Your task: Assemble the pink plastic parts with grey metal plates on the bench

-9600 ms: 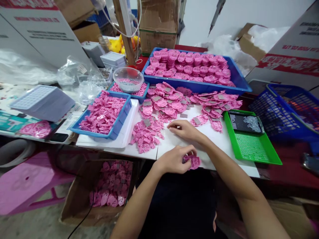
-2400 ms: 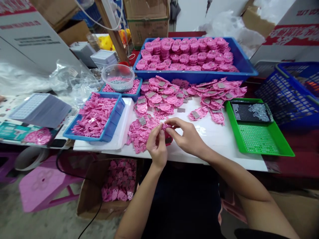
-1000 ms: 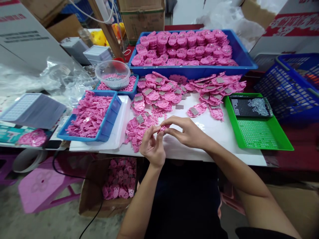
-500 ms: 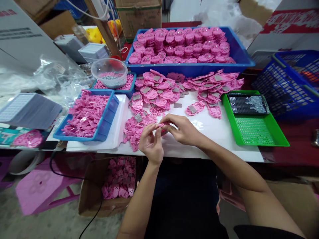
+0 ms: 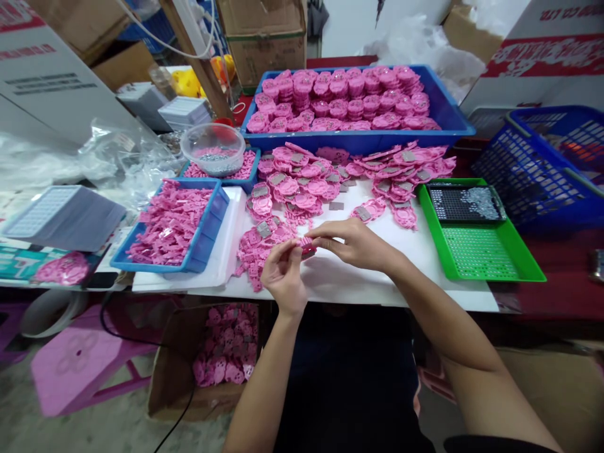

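Observation:
Between my two hands, above the front of the white work surface (image 5: 349, 277), is a small pink plastic part (image 5: 306, 244) with ridges and a dark patch below it. My left hand (image 5: 285, 277) pinches its left side between thumb and fingers. From the right, my right hand (image 5: 358, 244) closes thumb and fingertips on the same part. Just left of my hands lies a heap of small pink plastic pieces (image 5: 255, 251). Beyond them are piled pink plastic shells (image 5: 297, 185), several with grey plates attached.
A blue tray (image 5: 214, 217) of pink pieces stands left, with a clear bowl (image 5: 212, 148) of tiny metal parts behind it. A large blue bin (image 5: 358, 139) holds stacked pink shells. At right are a green tray (image 5: 523, 264) and a blue basket (image 5: 523, 170).
The view has tilted up slightly, so the scene sits a little lower. My fingers have shifted on the pink part, and more of it shows now. Both hands still hold it.

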